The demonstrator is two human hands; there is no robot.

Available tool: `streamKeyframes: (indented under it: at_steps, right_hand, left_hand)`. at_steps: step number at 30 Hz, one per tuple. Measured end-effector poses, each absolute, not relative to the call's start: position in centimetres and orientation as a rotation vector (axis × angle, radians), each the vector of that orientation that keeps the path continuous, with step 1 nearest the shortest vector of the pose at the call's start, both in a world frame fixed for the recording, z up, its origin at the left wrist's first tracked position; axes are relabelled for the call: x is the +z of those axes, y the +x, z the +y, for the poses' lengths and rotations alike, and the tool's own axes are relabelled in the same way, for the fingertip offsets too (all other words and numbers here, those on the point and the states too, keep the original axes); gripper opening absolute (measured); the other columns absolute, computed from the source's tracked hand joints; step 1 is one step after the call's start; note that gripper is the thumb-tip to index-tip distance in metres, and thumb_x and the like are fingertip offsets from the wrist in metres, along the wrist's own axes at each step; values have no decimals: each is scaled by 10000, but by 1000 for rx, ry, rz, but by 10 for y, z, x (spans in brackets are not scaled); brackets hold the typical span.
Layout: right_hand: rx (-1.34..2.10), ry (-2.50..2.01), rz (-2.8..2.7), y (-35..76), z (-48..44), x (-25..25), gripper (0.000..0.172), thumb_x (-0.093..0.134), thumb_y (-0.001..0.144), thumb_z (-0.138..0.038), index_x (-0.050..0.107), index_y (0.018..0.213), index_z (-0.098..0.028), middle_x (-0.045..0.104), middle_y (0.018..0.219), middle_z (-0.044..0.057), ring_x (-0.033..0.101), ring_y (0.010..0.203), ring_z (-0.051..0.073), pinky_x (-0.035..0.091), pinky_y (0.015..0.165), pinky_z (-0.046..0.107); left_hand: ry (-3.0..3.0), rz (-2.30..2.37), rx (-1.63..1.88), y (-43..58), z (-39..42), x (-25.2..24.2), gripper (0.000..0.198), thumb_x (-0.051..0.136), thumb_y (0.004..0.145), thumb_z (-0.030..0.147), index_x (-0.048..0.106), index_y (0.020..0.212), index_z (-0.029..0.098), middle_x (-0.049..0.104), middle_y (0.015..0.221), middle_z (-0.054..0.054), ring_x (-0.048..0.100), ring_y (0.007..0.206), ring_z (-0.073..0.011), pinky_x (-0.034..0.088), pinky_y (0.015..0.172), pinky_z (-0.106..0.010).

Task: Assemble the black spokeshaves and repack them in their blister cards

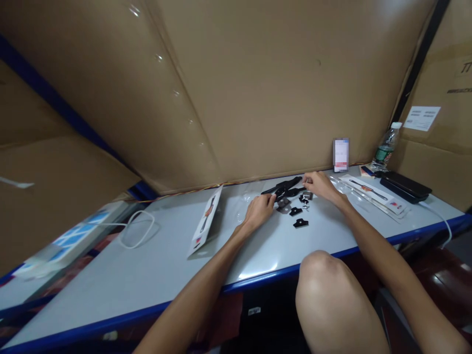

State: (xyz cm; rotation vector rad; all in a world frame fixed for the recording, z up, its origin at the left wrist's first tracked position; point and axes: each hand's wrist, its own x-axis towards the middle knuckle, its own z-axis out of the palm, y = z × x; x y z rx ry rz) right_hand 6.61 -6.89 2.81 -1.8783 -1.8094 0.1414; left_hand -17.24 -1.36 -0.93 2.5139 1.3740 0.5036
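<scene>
My left hand (260, 208) rests on the grey table (155, 260) with its fingers curled around the left end of a long black strap-like piece (285, 186). At the right end of that piece my right hand (320, 186) lies, fingers bent and pinched on it. Between and just below the hands lie several small black parts (300, 222) and a small grey square pad (283, 202). Clear plastic packaging (246, 200) lies behind my left hand.
A printed card (205, 223) leans at the left; a white cable loop (137, 229) lies farther left. To the right are a long printed pack (372, 192), a black case (405, 186), a water bottle (386, 146) and a small box (340, 155). Cardboard walls stand behind. My knee (324, 280) rises at the table's blue edge.
</scene>
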Motion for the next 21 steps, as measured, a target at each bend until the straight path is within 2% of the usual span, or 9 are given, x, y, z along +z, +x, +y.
streamKeyframes:
  at_steps: [3, 5, 8, 10, 13, 17, 19, 21]
  right_hand:
    - [61, -1877, -1809, 59, -71, 28, 162, 596, 900, -184, 750, 948, -194, 753, 861, 51, 665, 832, 194, 435, 739, 265]
    - [-41, -1831, -1796, 55, -73, 28, 223, 591, 911, -188, 736, 1081, -200, 757, 989, 65, 657, 939, 218, 451, 800, 287]
    - [-244, -1638, -1899, 50, -76, 30, 436, 640, 879, -157, 653, 1310, -220, 691, 1273, 80, 566, 1177, 262, 436, 967, 356]
    - [-283, -1540, -2063, 46, -77, 29, 437, 665, 862, -138, 676, 1289, -234, 690, 1288, 80, 530, 1226, 281, 390, 1037, 396]
    - [-202, -1594, -2254, 36, -80, 27, 262, 635, 876, -111, 764, 1081, -209, 757, 1066, 103, 617, 1085, 283, 402, 947, 363]
    - [-67, -1743, -2291, 33, -81, 26, 192, 618, 888, -138, 779, 967, -207, 763, 893, 93, 685, 852, 247, 379, 704, 286]
    - [-30, -1804, -2215, 38, -78, 27, 137, 650, 893, -204, 779, 931, -232, 770, 893, 68, 696, 856, 235, 365, 670, 268]
    - [-22, -1895, -2073, 48, -75, 28, 110, 672, 894, -256, 777, 922, -246, 780, 925, 58, 705, 913, 237, 377, 676, 256]
  left_hand:
    - [2496, 1380, 549, -174, -12, -10, 504, 336, 1043, 402, 720, 808, 176, 732, 784, -108, 671, 773, -248, 347, 645, -297]
    - [2482, 1379, 592, -174, -11, -10, 529, 315, 1047, 407, 714, 788, 178, 730, 784, -110, 666, 766, -245, 346, 645, -296]
    - [2475, 1337, 660, -174, -11, -8, 546, 305, 1048, 431, 701, 764, 186, 703, 727, -81, 643, 717, -222, 338, 642, -288]
    - [2474, 1296, 695, -174, -12, -7, 561, 313, 1042, 453, 682, 713, 189, 663, 662, -56, 617, 669, -204, 327, 633, -285]
    - [2458, 1271, 738, -173, -14, -7, 600, 329, 1029, 482, 632, 604, 186, 604, 586, -40, 579, 610, -185, 306, 615, -286]
    - [2404, 1286, 803, -174, -13, -6, 613, 351, 1013, 514, 611, 570, 180, 546, 523, -28, 553, 568, -176, 299, 588, -288]
    - [2350, 1314, 882, -177, -9, -4, 597, 276, 1038, 488, 679, 736, 166, 614, 605, -35, 591, 617, -183, 340, 596, -279]
    - [2256, 1349, 1010, -181, -2, -1, 549, 222, 1054, 436, 690, 992, 157, 704, 788, -59, 643, 722, -195, 407, 640, -276]
